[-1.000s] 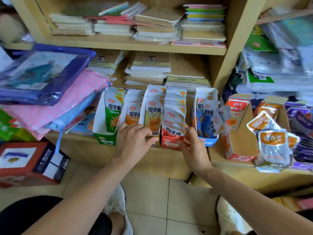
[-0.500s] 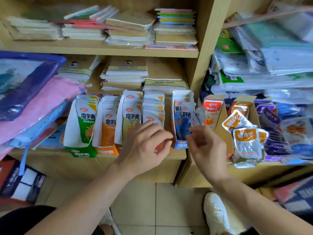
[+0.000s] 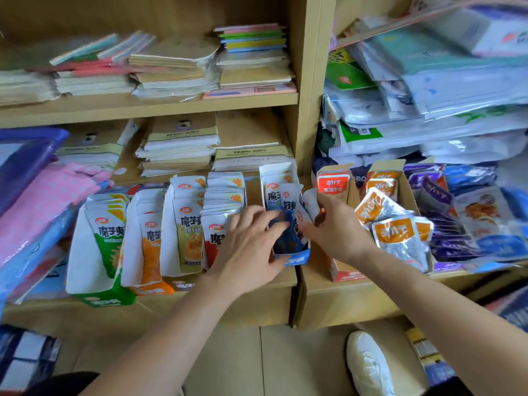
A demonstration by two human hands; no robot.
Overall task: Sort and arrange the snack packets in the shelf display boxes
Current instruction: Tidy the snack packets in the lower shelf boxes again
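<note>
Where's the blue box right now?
Head view: the blue box ends the lower shelf's row, right of red packets, between left hand and right hand, which grips a packet.

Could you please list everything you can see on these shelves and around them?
display boxes: five, white, one packet colour each, side by side on left shelf
blue packets: several, in the rightmost of those boxes
orange-red box: one, right shelf, next to them
loose orange packets: several, piled on right shelf
purple packets: several, right of those
notebooks: stacks, mixed colours, upper shelves
pink cloth: one, far left
white shoe: one, on floor
left hand: fingers straight, on blue packets
right hand: apparently grips white-backed packet
</note>
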